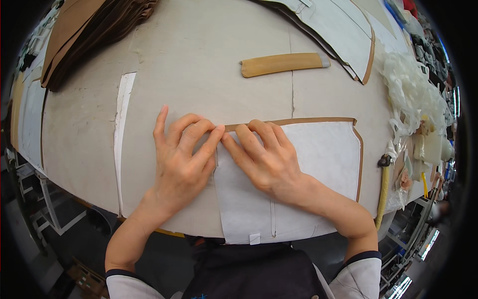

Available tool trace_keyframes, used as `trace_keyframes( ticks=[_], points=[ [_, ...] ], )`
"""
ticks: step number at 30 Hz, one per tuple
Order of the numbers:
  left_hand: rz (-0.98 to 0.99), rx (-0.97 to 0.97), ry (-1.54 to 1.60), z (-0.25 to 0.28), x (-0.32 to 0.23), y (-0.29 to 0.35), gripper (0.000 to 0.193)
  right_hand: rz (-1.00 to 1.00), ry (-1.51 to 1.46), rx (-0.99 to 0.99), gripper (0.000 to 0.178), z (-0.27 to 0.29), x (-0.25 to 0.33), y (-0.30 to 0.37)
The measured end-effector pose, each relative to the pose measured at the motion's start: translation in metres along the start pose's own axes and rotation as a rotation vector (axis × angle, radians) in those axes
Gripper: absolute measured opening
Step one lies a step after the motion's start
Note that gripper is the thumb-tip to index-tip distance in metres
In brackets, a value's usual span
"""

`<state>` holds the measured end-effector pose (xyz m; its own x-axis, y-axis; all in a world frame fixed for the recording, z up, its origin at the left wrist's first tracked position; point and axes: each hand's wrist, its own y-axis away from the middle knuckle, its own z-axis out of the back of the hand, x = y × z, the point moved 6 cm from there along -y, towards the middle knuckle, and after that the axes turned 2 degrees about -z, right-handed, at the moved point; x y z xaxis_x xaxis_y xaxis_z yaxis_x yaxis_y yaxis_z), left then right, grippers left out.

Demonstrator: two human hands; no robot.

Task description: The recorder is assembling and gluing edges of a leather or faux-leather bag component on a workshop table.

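Note:
A white panel (318,154) with a narrow brown edge (313,120) along its far and right sides lies flat on the table in front of me. My left hand (181,159) pinches the far left corner of this panel between thumb and forefinger, its little finger raised. Right beside it, my right hand (269,159) has its fingers bent and pressed onto the brown edge, thumb close to the left fingertips. The corner itself is mostly hidden by the fingers. A small white tab (254,239) shows at the panel's near edge.
A tan, slightly curved bar (284,65) lies beyond the panel. Stacked brown pieces (94,40) sit far left, more white panels (333,30) far right. Crumpled clear plastic (413,94) and a yellow-handled hammer-like tool (383,184) are on the right. A white strip (123,134) lies left.

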<state>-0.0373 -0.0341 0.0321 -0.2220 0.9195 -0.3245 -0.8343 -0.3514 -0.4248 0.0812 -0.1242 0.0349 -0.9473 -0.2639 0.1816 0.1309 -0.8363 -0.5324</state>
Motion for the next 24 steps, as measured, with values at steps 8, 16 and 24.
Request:
trace_keyframes(
  ticks=[8,16,24],
  points=[
    [-0.020,0.009,-0.050,0.001,-0.008,0.003,0.046,0.012,0.050,-0.036,0.032,0.002,0.003,0.003],
    [-0.030,-0.053,-0.097,-0.001,-0.016,0.007,0.040,-0.029,0.041,-0.051,0.035,0.006,0.000,0.001],
    [-0.034,-0.053,-0.113,-0.002,-0.016,0.011,0.037,-0.034,0.024,0.019,0.038,0.003,-0.001,-0.003]
  ],
)
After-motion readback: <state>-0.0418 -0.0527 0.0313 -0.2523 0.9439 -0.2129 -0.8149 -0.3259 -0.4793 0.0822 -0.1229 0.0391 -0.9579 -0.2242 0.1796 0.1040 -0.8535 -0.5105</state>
